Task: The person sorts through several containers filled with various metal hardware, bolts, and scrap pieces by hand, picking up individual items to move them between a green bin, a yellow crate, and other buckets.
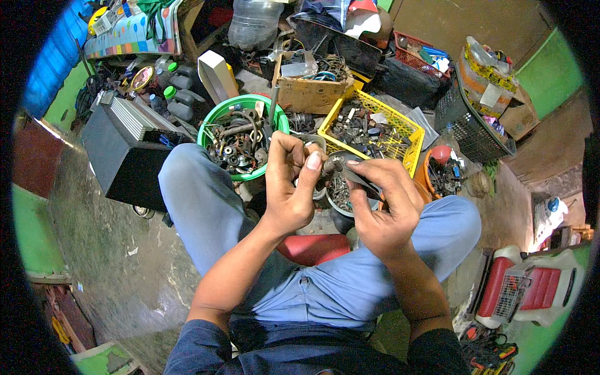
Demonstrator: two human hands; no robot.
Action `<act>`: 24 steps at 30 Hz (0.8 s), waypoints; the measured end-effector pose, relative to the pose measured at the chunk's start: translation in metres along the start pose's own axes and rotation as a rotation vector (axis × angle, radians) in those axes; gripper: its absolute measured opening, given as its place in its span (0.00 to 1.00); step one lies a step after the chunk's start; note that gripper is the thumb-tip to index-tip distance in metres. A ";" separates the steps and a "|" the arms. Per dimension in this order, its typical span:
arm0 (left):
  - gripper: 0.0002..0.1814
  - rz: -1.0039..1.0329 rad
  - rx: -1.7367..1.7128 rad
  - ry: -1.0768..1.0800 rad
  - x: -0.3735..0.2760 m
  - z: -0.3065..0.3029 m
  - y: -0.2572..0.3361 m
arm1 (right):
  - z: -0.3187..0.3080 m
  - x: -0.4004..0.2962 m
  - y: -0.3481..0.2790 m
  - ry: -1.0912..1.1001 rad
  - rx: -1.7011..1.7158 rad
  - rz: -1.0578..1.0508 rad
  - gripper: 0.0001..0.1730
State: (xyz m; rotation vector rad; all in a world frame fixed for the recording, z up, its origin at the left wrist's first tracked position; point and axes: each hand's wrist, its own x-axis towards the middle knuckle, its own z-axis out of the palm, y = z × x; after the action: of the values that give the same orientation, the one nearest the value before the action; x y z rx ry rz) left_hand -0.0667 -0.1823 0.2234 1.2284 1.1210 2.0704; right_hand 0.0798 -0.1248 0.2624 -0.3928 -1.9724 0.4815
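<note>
My left hand (293, 183) is raised between my knees, its fingers curled and the thumb pressed against them around a small part that I cannot make out. My right hand (389, 201), a little to the right, pinches a thin dark flat piece (363, 180) between thumb and fingers. A curved greyish part (332, 165) shows between the two hands; which hand bears it I cannot tell. Beneath them stands a round tub of small metal parts (340, 192), partly hidden by my right hand.
A green basin (205, 136) of metal parts stands ahead left, a yellow plastic crate (375, 101) ahead right. Behind them is a cardboard box (307, 93) of cables. An orange bucket (427, 171) is near my right knee, a dark metal case (115, 150) by my left.
</note>
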 end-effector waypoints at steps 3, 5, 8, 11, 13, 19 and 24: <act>0.09 0.011 0.005 -0.005 0.000 0.001 0.002 | 0.001 -0.001 -0.001 -0.001 -0.042 -0.017 0.22; 0.10 0.011 -0.038 0.005 0.001 0.004 0.001 | 0.002 -0.003 0.000 0.000 -0.071 -0.040 0.23; 0.10 0.071 0.006 -0.025 -0.002 0.005 -0.004 | 0.005 -0.003 0.000 0.007 -0.096 -0.085 0.25; 0.10 0.199 0.195 -0.081 -0.002 0.004 -0.010 | 0.006 -0.002 -0.001 0.009 -0.113 -0.111 0.26; 0.10 0.220 0.149 -0.035 0.001 0.004 -0.011 | 0.007 0.000 -0.002 0.002 -0.126 -0.127 0.26; 0.11 0.289 0.366 -0.082 -0.001 0.000 -0.012 | 0.009 0.001 0.003 -0.007 -0.135 -0.190 0.26; 0.11 0.133 0.135 0.013 -0.001 0.001 -0.012 | 0.011 -0.004 0.006 0.018 -0.176 -0.191 0.23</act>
State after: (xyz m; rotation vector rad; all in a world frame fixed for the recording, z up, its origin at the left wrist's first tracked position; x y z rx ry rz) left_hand -0.0652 -0.1759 0.2136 1.3905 1.2330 2.1312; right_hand 0.0722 -0.1228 0.2524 -0.3130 -2.0171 0.1833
